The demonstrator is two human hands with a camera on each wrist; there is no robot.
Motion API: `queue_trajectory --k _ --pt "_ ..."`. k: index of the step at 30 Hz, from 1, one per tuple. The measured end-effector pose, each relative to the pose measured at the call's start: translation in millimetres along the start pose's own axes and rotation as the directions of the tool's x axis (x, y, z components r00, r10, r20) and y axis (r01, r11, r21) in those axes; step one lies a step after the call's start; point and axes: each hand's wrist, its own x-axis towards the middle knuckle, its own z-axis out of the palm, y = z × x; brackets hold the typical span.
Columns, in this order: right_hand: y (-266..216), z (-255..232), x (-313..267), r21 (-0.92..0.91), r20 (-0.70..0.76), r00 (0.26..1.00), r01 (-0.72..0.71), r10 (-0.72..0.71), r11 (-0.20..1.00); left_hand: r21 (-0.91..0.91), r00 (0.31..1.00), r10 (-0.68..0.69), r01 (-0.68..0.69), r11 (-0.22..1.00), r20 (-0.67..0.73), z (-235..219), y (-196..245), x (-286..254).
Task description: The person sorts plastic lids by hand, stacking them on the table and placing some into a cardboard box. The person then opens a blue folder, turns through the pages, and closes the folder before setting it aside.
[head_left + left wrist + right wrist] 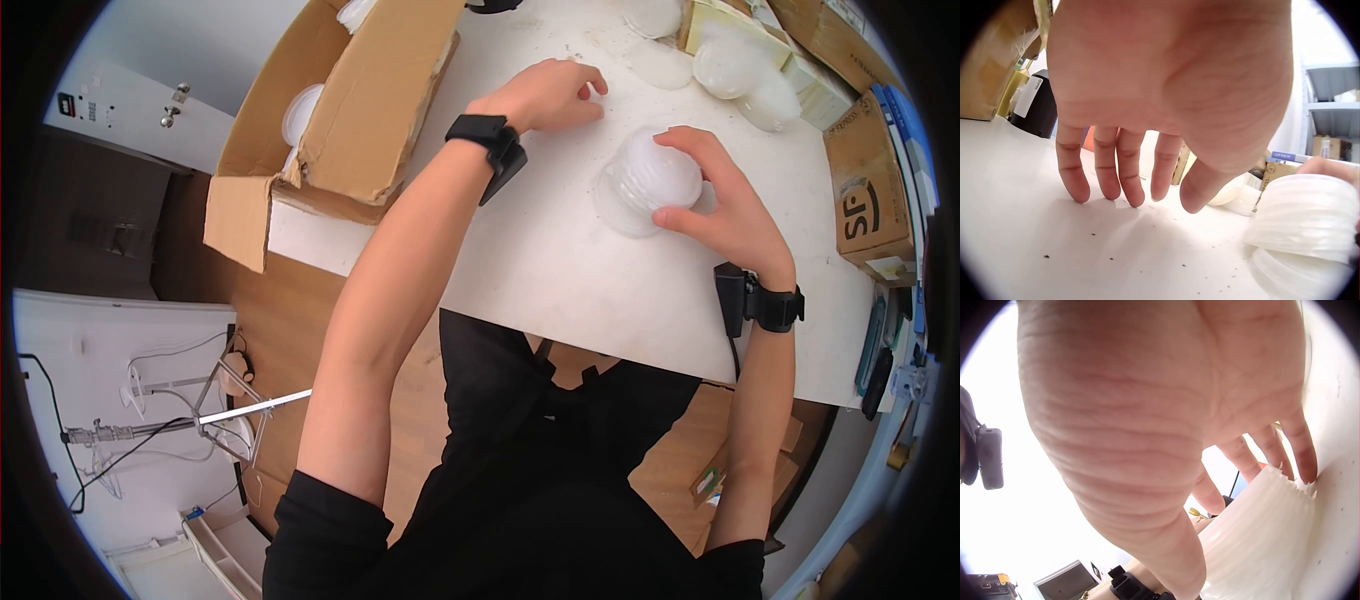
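Note:
My right hand grips a stack of nested translucent white plastic bowls, thumb on the near side and fingers round the far side. Ridged rims run down the side of the stack in the left wrist view. Lower down, more of the same plastic lies tilted on the white table. In the right wrist view the palm hides part of the stack. Left of it, my left hand holds nothing, its relaxed fingers pointing down close over the tabletop.
An open cardboard box with white round plastic pieces inside stands at the left. Loose translucent plastic pieces lie at the back right, beside small cartons. A brown carton stands at the right edge. Dark specks dot the tabletop.

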Motion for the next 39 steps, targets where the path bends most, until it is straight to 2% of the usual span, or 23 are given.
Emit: queue_trajectory --k 5,7,10,11,14,16,18,22,26,28,29,30,32,33,39 --pt "0 0 -1 0.022 0.008 1.000 -0.015 0.015 1.000 0.008 0.991 0.135 -0.135 0.991 0.011 2 9 -23" --pt "0 0 0 0.024 0.014 1.000 0.002 -0.002 1.000 -0.049 0.977 0.181 -0.177 0.983 0.112 3 17 -35" --pt "-2 -3 0 0.090 0.063 0.995 -0.079 0.074 0.993 -0.125 0.954 0.298 -0.293 0.948 0.026 11 24 -49" --pt "0 -2 0 0.041 0.025 1.000 -0.018 0.017 0.999 -0.107 0.952 0.302 -0.295 0.949 0.051 12 25 -50" --pt "0 -2 -2 0.012 0.006 1.000 -0.001 0.001 1.000 -0.136 0.924 0.381 -0.377 0.916 0.007 15 24 -54" --pt "-4 -4 0 -0.024 -0.016 1.000 -0.005 0.004 1.000 -0.125 0.910 0.414 -0.407 0.905 0.031 11 25 -52" --pt "-6 -5 -1 0.022 0.003 1.000 -0.028 0.028 0.999 -0.198 0.935 0.348 -0.330 0.923 0.067 9 31 -55" --pt "-7 -7 0 0.056 -0.014 1.000 -0.007 0.007 0.998 -0.200 0.937 0.305 -0.271 0.942 0.167 -3 39 -56" --pt "-8 -5 -1 0.049 -0.011 0.999 -0.040 0.040 0.998 -0.255 0.908 0.392 -0.347 0.902 0.151 -3 37 -59" --pt "-7 -4 -2 0.037 0.028 0.999 -0.034 0.033 0.999 -0.202 0.914 0.394 -0.370 0.907 0.095 1 36 -60" --pt "-3 -2 -2 -0.015 0.020 1.000 -0.001 0.002 1.000 -0.213 0.912 0.406 -0.385 0.898 0.064 5 33 -59" --pt "-4 -2 -2 -0.042 0.015 0.999 -0.037 0.038 0.998 -0.242 0.897 0.438 -0.412 0.879 0.064 7 32 -57" --pt "-5 -3 -2 0.054 0.061 0.995 -0.078 0.075 0.995 -0.199 0.911 0.405 -0.384 0.901 0.075 8 31 -55" --pt "-9 -6 -1 0.066 0.088 0.988 -0.131 0.125 0.989 -0.199 0.899 0.434 -0.417 0.887 0.052 11 28 -55" --pt "-15 -7 2 0.068 0.139 0.979 -0.161 0.150 0.985 -0.196 0.903 0.422 -0.401 0.895 0.079 12 27 -58"
